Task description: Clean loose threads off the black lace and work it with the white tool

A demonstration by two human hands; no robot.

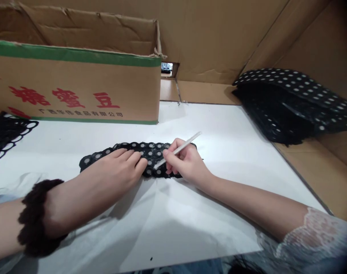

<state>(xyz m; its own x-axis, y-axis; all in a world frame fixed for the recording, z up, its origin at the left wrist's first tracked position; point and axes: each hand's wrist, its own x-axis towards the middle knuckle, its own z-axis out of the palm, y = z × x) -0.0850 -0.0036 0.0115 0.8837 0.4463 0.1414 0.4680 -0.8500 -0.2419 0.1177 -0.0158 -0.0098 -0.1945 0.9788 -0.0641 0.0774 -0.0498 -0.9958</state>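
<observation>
A black rubbery sheet with rows of pale round dots [150, 153] lies on the white tabletop in front of me. My left hand [119, 167] rests flat over its left part, fingers stretched across the dots and holding nothing. In my right hand [184, 160] a thin whitish stick [187, 142], like a pen, is pinched between thumb and fingers. Its lower tip touches or hovers just over the dots near the sheet's middle; I cannot tell which. Both hands cover parts of the sheet.
A cardboard box [104, 80] with a green rim and red characters stands at the back left. Black ring-edged sheets [7, 133] lie at the far left. A pile of black dotted sheets [293, 102] leans against the cardboard wall [219, 34] on the right.
</observation>
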